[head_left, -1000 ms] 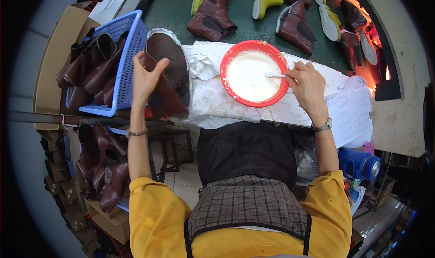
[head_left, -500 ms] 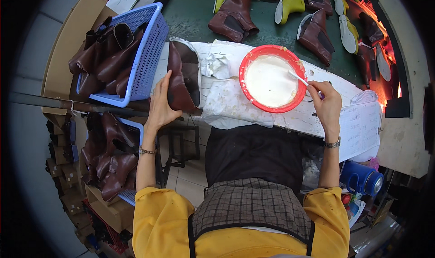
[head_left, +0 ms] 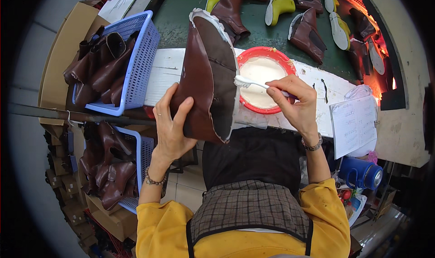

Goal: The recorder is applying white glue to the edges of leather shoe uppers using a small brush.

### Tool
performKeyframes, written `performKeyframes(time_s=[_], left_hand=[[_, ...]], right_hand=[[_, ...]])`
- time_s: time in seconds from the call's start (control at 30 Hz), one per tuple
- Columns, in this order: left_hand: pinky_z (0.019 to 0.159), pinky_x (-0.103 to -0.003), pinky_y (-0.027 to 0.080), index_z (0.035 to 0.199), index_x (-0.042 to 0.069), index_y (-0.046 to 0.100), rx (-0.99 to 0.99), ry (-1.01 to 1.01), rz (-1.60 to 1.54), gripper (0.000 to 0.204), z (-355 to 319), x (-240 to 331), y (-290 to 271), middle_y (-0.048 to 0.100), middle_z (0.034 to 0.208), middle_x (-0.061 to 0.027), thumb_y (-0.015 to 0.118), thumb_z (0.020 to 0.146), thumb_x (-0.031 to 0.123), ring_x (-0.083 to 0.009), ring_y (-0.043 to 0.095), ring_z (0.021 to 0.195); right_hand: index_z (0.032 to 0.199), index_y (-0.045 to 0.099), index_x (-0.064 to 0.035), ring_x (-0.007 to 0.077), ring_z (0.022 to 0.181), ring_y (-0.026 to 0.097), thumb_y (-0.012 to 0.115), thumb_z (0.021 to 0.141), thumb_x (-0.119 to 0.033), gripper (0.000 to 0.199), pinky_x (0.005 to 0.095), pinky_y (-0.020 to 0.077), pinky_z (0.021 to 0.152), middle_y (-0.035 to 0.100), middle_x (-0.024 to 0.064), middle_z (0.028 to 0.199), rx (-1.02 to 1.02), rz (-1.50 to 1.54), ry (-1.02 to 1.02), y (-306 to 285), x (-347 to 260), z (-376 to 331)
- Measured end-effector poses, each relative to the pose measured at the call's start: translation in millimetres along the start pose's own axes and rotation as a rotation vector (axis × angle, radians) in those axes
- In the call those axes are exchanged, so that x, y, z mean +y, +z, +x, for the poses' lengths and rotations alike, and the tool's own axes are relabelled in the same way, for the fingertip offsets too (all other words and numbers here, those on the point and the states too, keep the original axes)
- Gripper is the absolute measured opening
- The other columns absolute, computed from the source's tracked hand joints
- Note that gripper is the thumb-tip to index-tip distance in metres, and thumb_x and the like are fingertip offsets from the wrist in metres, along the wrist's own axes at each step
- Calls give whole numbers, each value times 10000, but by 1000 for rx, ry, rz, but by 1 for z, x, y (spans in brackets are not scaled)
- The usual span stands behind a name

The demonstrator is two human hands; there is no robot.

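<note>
My left hand [head_left: 174,122] grips a brown leather boot upper [head_left: 194,83], raised off the bench with its open underside turned to the right. White paste coats the upper's edge along the far end and right side. In my right hand [head_left: 297,105] is a white toothbrush [head_left: 248,81], pinched by the handle. Its bristle head meets or nearly meets the right edge of the upper. Beneath the brush, a red bowl [head_left: 290,67] holds creamy white paste [head_left: 256,72]; the raised upper and my right hand cover parts of its rim.
Blue baskets of brown boot uppers stand at the left, one on the bench level [head_left: 149,54] and one lower [head_left: 146,154]. Across the green conveyor [head_left: 181,13] lie several boot uppers and yellow shoe lasts; a glowing heater [head_left: 385,54] is at right. Written sheets [head_left: 353,126] hang nearby.
My left hand has lifted the boot upper from the bench and brought it toward the middle. My right hand has carried the toothbrush out of the bowl, leftward to the upper's edge.
</note>
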State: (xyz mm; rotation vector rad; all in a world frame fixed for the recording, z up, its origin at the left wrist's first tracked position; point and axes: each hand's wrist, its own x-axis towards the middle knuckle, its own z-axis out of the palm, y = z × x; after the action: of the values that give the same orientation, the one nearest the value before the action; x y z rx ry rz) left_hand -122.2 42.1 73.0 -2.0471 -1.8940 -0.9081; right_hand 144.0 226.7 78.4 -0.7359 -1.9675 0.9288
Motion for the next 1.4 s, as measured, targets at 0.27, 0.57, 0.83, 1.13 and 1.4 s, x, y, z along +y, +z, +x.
performKeyframes(time_s=[0.27, 0.57, 0.83, 1.13, 1.4], left_hand=[[1039, -520, 405, 1447, 257, 467, -1, 158, -231, 914, -9, 9, 1, 419, 1512, -308, 931, 660, 213, -457, 503, 1291], [1079, -524, 388, 1509, 132, 439, -40, 11, -181, 993, 5, 11, -3, 391, 1527, -299, 927, 645, 175, -458, 471, 1323], [1102, -509, 393, 1546, 61, 381, -39, -56, -230, 1055, 26, 20, -4, 406, 1518, -266, 918, 642, 141, -447, 463, 1336], [1137, -468, 401, 1570, 17, 329, 106, -81, -225, 1109, 40, 16, -3, 416, 1494, -246, 912, 627, 64, -423, 456, 1370], [1114, -480, 399, 1561, 58, 370, 208, -28, 12, 1036, 45, 8, 14, 414, 1500, -276, 883, 661, 38, -455, 462, 1348]], right_hand=[[1008, 798, -19, 60, 679, 539, 796, 880, -51, 132, 216, 370, 570, 694, 24, 848, 110, -129, -76, -18, 30, 30], [948, 801, -9, 90, 722, 635, 809, 856, -46, 99, 227, 453, 598, 723, 53, 839, -35, -20, -14, -24, -3, 17], [1003, 806, -24, 109, 753, 661, 857, 806, -35, 203, 234, 516, 631, 718, 52, 914, 28, -2, -146, -15, 7, 12], [999, 813, -66, 156, 804, 680, 881, 757, -29, 254, 279, 532, 682, 707, 53, 915, -21, -3, -230, -6, 2, -9], [986, 800, -19, 108, 770, 663, 844, 811, -4, 181, 246, 513, 645, 703, 54, 883, -182, 20, -108, -8, -15, -20]])
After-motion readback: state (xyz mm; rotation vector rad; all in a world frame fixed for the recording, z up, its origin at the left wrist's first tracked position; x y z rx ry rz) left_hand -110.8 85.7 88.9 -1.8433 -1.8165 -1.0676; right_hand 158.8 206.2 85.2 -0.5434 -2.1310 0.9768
